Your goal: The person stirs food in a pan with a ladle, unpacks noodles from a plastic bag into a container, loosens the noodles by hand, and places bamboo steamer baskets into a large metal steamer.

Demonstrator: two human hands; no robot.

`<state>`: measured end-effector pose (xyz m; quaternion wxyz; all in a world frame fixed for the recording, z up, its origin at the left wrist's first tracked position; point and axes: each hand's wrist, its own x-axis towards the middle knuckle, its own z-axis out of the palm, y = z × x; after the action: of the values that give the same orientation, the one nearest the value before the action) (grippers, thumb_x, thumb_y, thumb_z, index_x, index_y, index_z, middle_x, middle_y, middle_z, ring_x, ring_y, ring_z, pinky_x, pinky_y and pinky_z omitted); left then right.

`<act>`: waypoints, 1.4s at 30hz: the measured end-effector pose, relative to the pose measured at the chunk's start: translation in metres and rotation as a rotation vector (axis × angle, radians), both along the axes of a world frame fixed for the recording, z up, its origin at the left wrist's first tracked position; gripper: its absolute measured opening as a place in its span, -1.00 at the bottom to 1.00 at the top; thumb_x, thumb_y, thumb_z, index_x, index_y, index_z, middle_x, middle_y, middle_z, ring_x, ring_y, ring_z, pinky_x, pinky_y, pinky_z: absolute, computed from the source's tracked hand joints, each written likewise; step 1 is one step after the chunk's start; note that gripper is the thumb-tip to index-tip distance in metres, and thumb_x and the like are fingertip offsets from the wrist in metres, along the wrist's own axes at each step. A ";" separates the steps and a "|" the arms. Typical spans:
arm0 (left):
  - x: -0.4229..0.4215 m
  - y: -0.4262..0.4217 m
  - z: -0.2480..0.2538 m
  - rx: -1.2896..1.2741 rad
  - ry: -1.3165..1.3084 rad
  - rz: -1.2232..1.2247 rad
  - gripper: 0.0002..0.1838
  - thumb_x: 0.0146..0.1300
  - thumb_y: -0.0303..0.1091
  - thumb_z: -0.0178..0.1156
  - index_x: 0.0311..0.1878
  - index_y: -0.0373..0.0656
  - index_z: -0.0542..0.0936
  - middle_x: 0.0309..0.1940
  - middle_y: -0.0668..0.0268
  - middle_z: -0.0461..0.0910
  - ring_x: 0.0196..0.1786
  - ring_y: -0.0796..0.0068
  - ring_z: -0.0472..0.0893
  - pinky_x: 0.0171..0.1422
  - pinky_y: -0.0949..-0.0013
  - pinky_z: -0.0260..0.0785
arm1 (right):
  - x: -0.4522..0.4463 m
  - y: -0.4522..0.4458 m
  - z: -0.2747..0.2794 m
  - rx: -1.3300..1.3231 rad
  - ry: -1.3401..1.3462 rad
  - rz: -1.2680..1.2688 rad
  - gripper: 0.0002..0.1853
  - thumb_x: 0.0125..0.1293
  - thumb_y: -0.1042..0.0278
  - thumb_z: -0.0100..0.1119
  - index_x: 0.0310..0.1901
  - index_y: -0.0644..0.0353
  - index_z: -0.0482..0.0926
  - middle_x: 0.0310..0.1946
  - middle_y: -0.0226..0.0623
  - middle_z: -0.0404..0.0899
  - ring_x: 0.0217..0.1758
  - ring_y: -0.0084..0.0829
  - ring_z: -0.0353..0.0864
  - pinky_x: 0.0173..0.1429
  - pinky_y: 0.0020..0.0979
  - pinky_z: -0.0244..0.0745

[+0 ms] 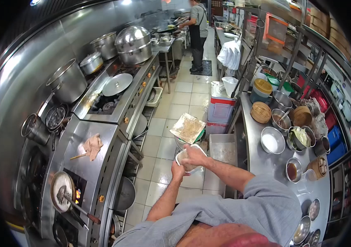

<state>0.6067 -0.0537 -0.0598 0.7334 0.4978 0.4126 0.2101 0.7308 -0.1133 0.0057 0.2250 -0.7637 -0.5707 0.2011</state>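
Observation:
Low over the floor in the head view is a white-rimmed plastic container (194, 167) with something pale brown inside. My left hand (178, 170) is closed on its near left side. Across its top reaches my right hand (194, 155), fingers bent down into the opening; what they hold, if anything, is hidden. Just beyond my hands, a stained, light-coloured square sheet (187, 127) lies tilted on a round bin (202, 135) with a green rim.
On the left stove, a pan (62, 191) of white contents with a ladle sits near a visible flame. A cloth (93, 147) lies farther along. Bowls, including one of white contents (271, 141), crowd the right counter (257, 158). A co-worker (197, 35) stands at the far stove.

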 end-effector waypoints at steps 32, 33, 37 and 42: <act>-0.145 0.043 0.054 0.201 0.049 -0.092 -0.67 0.01 -0.59 0.04 -0.08 -0.35 0.42 -0.19 0.06 0.51 -0.27 0.17 0.62 -0.54 0.21 0.61 | -0.116 0.050 -0.017 0.145 -0.241 0.497 -0.73 -0.11 0.31 0.24 -0.29 0.12 0.52 -0.33 -0.19 0.54 -0.19 -0.11 0.56 -0.11 -0.15 0.47; -0.142 0.041 0.054 0.220 0.036 -0.117 -0.68 0.01 -0.59 0.05 -0.09 -0.36 0.42 -0.20 0.06 0.51 -0.28 0.18 0.62 -0.54 0.20 0.61 | -0.111 0.049 -0.021 0.124 -0.242 0.480 -0.72 -0.12 0.29 0.26 -0.29 0.07 0.52 -0.30 -0.18 0.55 -0.18 -0.11 0.56 -0.12 -0.15 0.47; -0.115 0.034 0.044 0.166 -0.044 -0.117 -0.55 -0.07 -0.66 -0.07 -0.01 -0.32 0.35 -0.21 0.08 0.49 -0.34 0.21 0.61 -0.50 0.16 0.62 | -0.106 0.027 0.025 -0.150 -0.138 0.307 -0.67 -0.08 0.16 0.28 -0.21 -0.03 0.55 -0.23 -0.18 0.57 -0.11 -0.13 0.56 0.02 -0.11 0.42; -0.068 -0.002 0.085 0.125 -0.113 -0.402 -0.61 0.00 -0.60 -0.02 -0.02 -0.34 0.33 -0.18 0.06 0.49 -0.29 0.20 0.63 -0.48 0.20 0.63 | -0.048 -0.036 0.029 0.128 0.266 0.061 -0.49 0.08 0.06 0.21 0.10 -0.05 0.49 -0.07 -0.12 0.55 0.01 -0.13 0.51 0.20 -0.24 0.31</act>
<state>0.5386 -0.0554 0.0252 0.7502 0.6020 0.2494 0.1125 0.6824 -0.1490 0.0350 0.3405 -0.6968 -0.5706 0.2703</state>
